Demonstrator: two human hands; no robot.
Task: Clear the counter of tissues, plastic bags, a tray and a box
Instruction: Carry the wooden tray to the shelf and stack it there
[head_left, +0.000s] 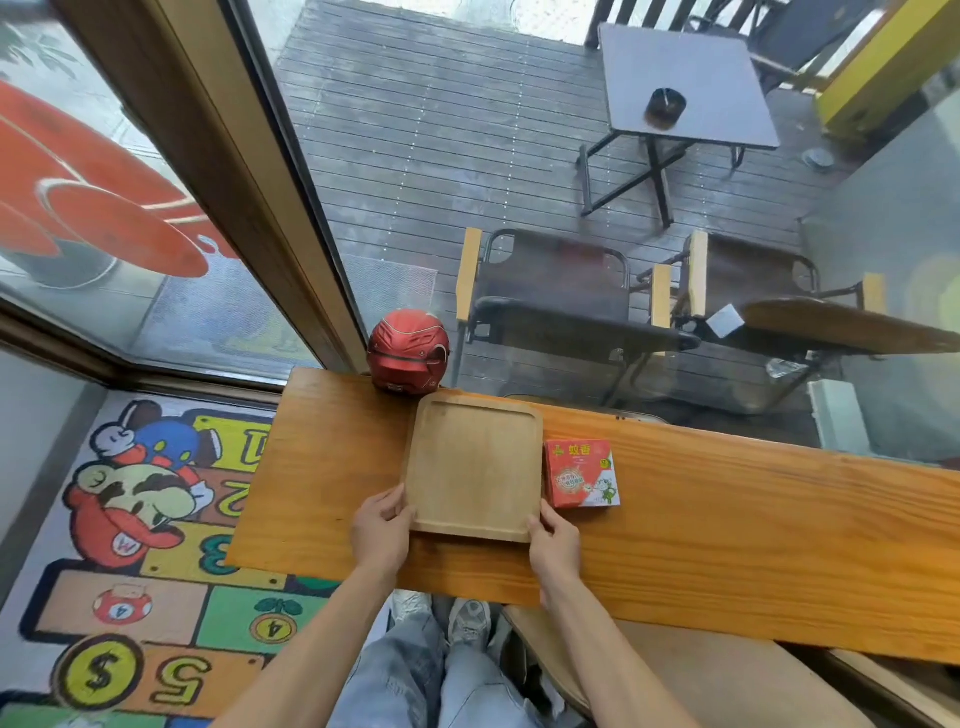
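An empty pale wooden tray lies flat on the orange wooden counter. My left hand grips the tray's near left corner, thumb on the rim. My right hand grips its near right corner the same way. Just right of the tray, nearly touching it, sits a small red and white box with printed characters and a cartoon frog. No tissues or plastic bags show on the counter.
A red helmet rests at the counter's far edge, just behind the tray, against the window glass. Outside are chairs and a folding table. A wooden stool seat stands under the counter to my right. A cartoon mat covers the floor at left.
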